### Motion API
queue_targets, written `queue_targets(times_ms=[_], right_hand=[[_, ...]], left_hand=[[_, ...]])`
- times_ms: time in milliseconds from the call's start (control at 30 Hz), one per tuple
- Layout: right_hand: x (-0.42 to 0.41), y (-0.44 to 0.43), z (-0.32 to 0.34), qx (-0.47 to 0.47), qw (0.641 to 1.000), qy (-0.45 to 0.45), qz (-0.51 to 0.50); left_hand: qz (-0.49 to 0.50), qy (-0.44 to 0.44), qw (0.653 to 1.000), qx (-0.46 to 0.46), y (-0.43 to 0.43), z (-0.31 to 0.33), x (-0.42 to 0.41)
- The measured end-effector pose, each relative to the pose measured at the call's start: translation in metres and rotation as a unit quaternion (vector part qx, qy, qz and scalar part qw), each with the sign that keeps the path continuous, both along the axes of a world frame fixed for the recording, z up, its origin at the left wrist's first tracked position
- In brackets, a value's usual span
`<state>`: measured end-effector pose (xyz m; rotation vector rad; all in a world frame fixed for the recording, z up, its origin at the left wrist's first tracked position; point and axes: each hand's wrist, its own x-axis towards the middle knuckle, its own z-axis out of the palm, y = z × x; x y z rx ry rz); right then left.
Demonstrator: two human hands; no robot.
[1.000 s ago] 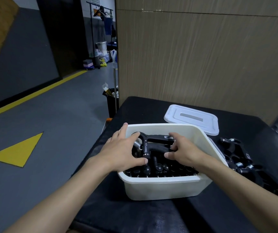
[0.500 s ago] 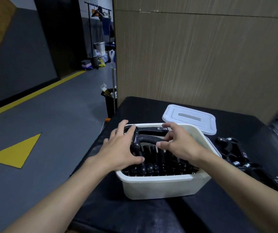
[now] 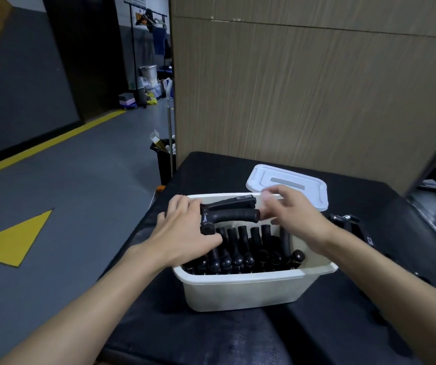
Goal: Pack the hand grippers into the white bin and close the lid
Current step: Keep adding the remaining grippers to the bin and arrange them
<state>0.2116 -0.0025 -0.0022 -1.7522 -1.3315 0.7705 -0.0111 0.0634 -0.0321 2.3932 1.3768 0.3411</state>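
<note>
Head view. White bin (image 3: 238, 291) sits on the black bench (image 3: 211, 333), top open. Inside, a row of packed hand grippers (image 3: 248, 248) stands handles-up. One top hand gripper (image 3: 230, 210) lies sideways across the far end of that row, handles pointing right.

Left hand (image 3: 185, 233): grip clamped round the spring end of the top hand gripper, at the bin's far-left corner.

Right hand (image 3: 296, 219): over the bin's far-right part, just beside the handle tips. Fingers blurred, grip apart, holding nothing.

Lid (image 3: 288, 180) lies flat on the bench behind the bin; whether it touches the far rim, cannot tell.

Loose hand grippers (image 3: 348, 222) lie on the bench right of the bin, partly hidden by the right forearm.
</note>
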Motion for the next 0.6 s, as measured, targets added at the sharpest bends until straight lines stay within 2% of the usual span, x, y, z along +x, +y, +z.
queue_targets(times_ms=[67,133,200,333,433,600], right_hand=[[0.017,0.002,-0.003,-0.106,0.992,-0.060,-0.035],[0.022,0.002,-0.008,-0.217,0.956,-0.193,-0.024],[0.018,0.001,-0.013,-0.272,0.919,-0.285,0.023],[0.013,-0.005,-0.023,-0.271,0.933,-0.229,0.067],[0.014,-0.009,-0.025,-0.261,0.935,-0.221,0.092],[0.018,-0.008,-0.030,-0.253,0.954,-0.149,0.064]], left_hand=[[0.006,-0.024,1.000,-0.005,-0.001,0.000,0.000],[0.011,-0.054,0.998,-0.016,-0.003,0.001,-0.001],[0.012,-0.067,0.997,-0.027,-0.006,0.003,-0.002],[0.013,-0.047,0.998,-0.026,-0.006,0.003,-0.001],[0.018,-0.055,0.998,-0.025,-0.005,0.004,0.000],[0.013,-0.090,0.996,-0.007,-0.004,-0.002,-0.001]])
